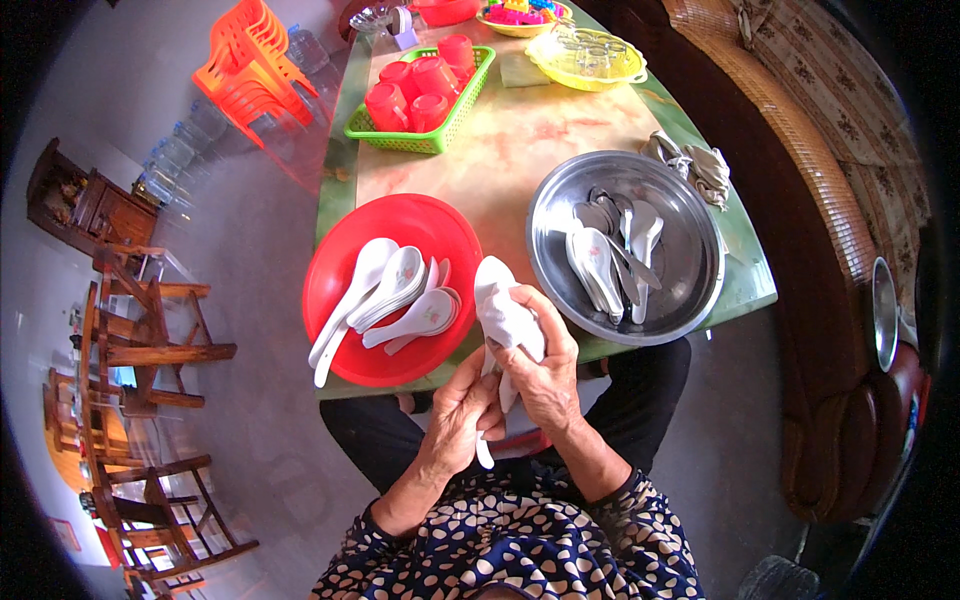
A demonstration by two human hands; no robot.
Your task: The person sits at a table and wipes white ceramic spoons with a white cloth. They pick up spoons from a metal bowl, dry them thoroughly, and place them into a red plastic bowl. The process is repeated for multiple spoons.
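Note:
My left hand (458, 418) is closed round the handle of a white soup spoon (484, 452), whose end sticks out below my fingers. A white cloth (513, 325) is pinched in my right hand (548, 378) and pressed against the spoon, hiding most of its middle. To the left, a red basin (335, 240) holds several white spoons (390, 285), some with a small flower print. At the right stands a steel basin (690, 285) with white spoons (597, 262) and metal cutlery (632, 265) in it.
Farther up the table (520, 130) is a green basket (440, 140) of red cups (433, 75). Beyond it are a yellow basket (590, 58) with glasses and a plate of colourful blocks (520, 12). Crumpled cloth (708, 172) lies by the steel basin. Wooden chairs (165, 340) stand left, a sofa (800, 200) right.

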